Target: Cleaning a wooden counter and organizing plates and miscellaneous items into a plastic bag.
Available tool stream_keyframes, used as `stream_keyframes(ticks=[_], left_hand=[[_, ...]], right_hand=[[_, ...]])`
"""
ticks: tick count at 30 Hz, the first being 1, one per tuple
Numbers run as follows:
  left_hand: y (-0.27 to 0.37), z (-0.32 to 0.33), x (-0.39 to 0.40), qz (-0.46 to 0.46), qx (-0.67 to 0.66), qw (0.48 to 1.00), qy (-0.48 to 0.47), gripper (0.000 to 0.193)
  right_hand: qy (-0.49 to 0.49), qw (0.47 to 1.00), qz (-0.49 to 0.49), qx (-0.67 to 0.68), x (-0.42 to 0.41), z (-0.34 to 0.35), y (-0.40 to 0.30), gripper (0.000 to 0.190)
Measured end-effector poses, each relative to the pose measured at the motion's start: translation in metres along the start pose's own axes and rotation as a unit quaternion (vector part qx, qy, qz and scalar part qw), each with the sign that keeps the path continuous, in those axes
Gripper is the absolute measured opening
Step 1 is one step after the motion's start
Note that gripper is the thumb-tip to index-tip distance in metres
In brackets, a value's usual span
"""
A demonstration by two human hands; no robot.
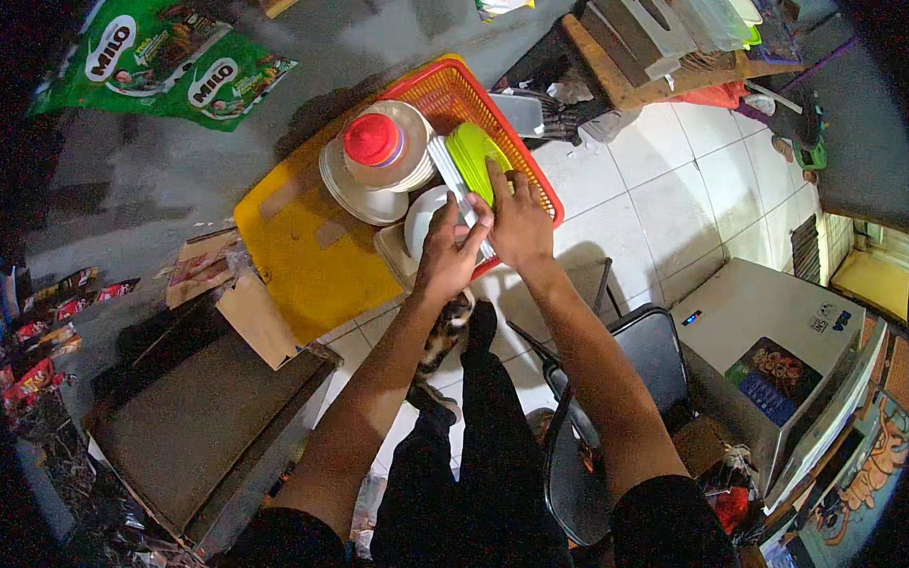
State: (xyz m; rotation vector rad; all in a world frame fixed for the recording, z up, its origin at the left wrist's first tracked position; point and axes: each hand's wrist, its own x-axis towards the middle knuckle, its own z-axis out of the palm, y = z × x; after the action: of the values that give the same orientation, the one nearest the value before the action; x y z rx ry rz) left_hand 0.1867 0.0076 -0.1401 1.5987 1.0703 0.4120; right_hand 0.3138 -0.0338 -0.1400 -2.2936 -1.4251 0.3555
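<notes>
A red plastic basket point(544, 183) stands on a yellow surface point(334, 280) and holds stacked tableware. My right hand point(520, 222) lies over the stack of lime-green plates point(465, 155), its fingers across their edges. Just left of them, a row of white dishes point(445, 163) stands on edge. Close to my right thumb, my left hand point(453, 250) is bent at the lower ends of these dishes, and its fingertips partly cover a round white dish point(423, 211). Further left are stacked pale bowls point(394, 173) with a red cup point(371, 138) on top, above white plates point(352, 194).
A cat point(441, 340) is on the tiled floor by my feet. To the right stand a black folding chair point(651, 351) and a white refrigerator point(769, 317). Cardboard point(254, 314) lies at the yellow surface's left edge. Milo packs point(162, 63) hang at upper left.
</notes>
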Motion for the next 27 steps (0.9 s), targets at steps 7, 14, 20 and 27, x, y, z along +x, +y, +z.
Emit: stream_keyframes(ticks=[7,14,20,27], left_hand=[[-0.003,-0.023,-0.013,0.001,-0.016,1.0,0.01,0.068],[0.006,-0.087,-0.088,0.087,0.095,0.992,0.017,0.049],[0.029,-0.117,-0.186,-0.113,-0.131,0.985,0.029,0.044],[0.045,-0.181,-0.319,-0.142,-0.028,0.984,0.107,0.043]], right_hand=[[-0.011,0.998,-0.007,0.059,-0.004,-0.005,0.002,0.063],[0.025,0.985,0.015,0.171,-0.048,-0.035,0.015,0.054],[0.024,0.979,-0.006,0.201,-0.106,-0.071,-0.025,0.045],[-0.012,0.937,-0.153,0.315,-0.173,-0.088,-0.146,0.025]])
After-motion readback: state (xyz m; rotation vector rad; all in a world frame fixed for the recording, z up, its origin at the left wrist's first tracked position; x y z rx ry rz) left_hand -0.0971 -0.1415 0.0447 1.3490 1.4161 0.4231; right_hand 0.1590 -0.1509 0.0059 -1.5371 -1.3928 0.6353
